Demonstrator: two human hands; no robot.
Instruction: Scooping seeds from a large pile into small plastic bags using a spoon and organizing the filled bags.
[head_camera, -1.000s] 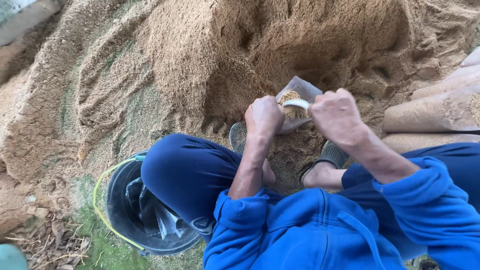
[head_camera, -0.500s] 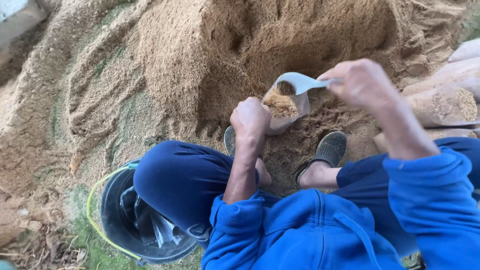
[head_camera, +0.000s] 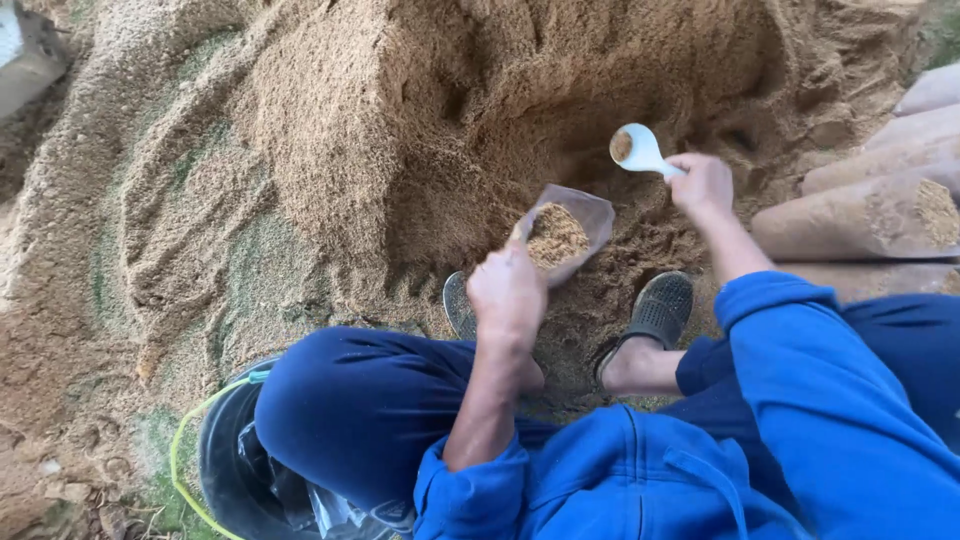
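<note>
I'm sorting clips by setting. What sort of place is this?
Likely an outdoor work yard or farm plot: a big sawdust heap on bare ground, filled bags stacked at right, and patches of grass beside a black bucket.

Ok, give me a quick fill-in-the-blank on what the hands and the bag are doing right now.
1. The left hand holds open a clear plastic bag partly filled with ____.
2. The right hand grips the handle of a white ____, away from the bag.
3. Beside the left knee stands a black bucket with a ____ handle.
4. Both feet wear dark ____.

Missing words: sawdust; scoop; yellow; sandals
</note>
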